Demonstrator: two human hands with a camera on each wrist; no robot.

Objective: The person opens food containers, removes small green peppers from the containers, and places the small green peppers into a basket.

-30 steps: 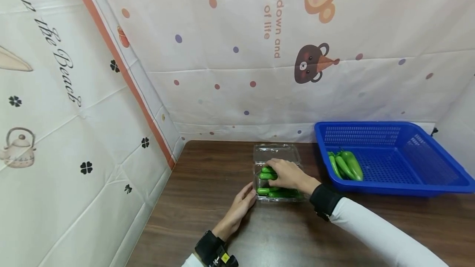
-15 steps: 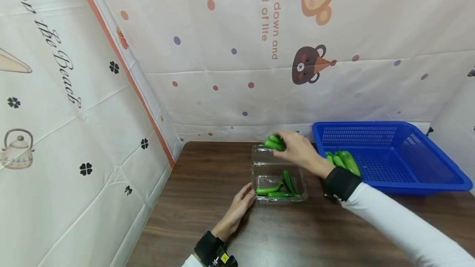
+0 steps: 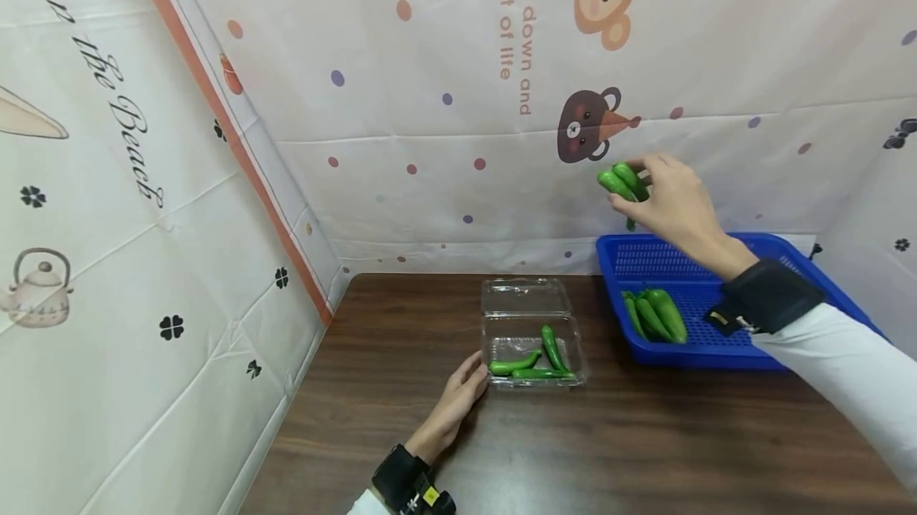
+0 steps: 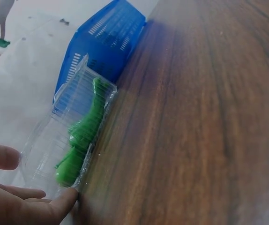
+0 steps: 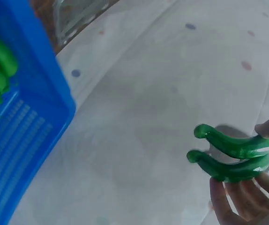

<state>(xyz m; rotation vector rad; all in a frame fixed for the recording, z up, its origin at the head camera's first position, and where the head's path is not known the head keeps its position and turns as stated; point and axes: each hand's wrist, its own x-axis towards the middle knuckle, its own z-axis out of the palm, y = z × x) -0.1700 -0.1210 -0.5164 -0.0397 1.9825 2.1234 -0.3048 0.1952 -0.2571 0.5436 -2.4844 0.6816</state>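
My right hand [image 3: 673, 200] is raised above the blue basket [image 3: 723, 354] and grips two green chili peppers [image 3: 618, 183] between thumb and fingers. In the right wrist view the two peppers [image 5: 235, 145] lie side by side, stems pointing away from the palm. My left hand [image 3: 456, 399] rests with its fingers against the left side of an open clear plastic clamshell box [image 3: 527, 317]. Three green chili peppers [image 3: 552, 348] lie inside that box. In the left wrist view, thumb and fingertips touch the end of the box [image 4: 43, 154].
Several green peppers [image 3: 662, 314] lie at the left end of the basket, which stands on the right of the brown wooden table [image 3: 401, 324]. A printed white cloth [image 3: 401, 204] hangs behind the table, and another on the left.
My right hand has lifted two chili peppers out of the clear box and carried them up and right, over the basket. The left hand has stayed at the box.
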